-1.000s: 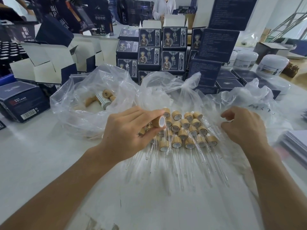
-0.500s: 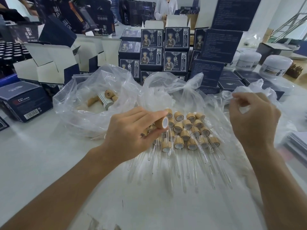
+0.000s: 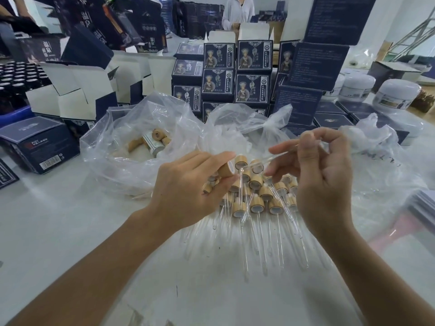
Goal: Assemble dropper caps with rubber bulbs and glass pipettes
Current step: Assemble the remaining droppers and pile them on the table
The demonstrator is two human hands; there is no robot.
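Tilted wooden cap point(image 3: 226, 169) beside slanted glass pipette point(image 3: 280, 156) (clear, thin)

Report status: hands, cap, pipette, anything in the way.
Left hand grips bamboo cap. Right hand pinches glass pipette, tip near cap, not yet in. Finished droppers beneath; nothing between.
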